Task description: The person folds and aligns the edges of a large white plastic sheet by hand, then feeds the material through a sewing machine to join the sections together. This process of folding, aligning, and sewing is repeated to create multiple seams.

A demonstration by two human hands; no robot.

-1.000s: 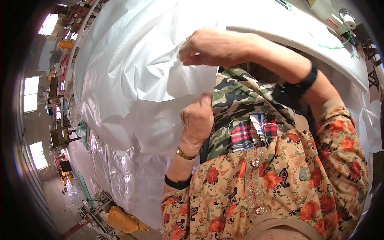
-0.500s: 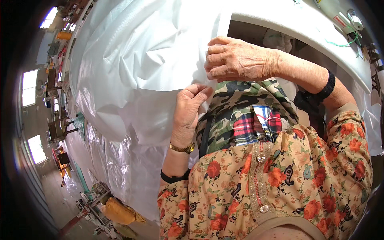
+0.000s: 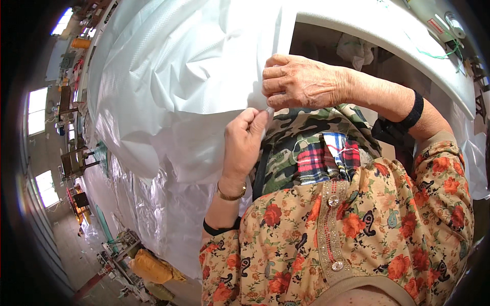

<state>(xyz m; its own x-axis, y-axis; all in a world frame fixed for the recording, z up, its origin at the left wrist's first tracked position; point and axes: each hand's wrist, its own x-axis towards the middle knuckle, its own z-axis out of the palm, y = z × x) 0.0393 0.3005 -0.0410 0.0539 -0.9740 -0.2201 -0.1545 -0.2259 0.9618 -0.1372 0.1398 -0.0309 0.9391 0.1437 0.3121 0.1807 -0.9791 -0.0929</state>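
White textured plastic sheeting (image 3: 204, 61) covers the left of the white tabletop (image 3: 398, 46), draping over its near edge. The sheeting's right border (image 3: 282, 35) runs lengthwise away from the left hand (image 3: 242, 143), which pinches its near end; the right hand's (image 3: 301, 84) curled fingers grip just beyond.

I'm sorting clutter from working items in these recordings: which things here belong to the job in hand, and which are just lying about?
In use:
- white sheet, its edge at the fingers
- left hand and right hand, both pinching it

Apparently just lying about:
- orange spool, upper left
- yellow-orange bundle, lower left
- whitish bag, beyond the right forearm
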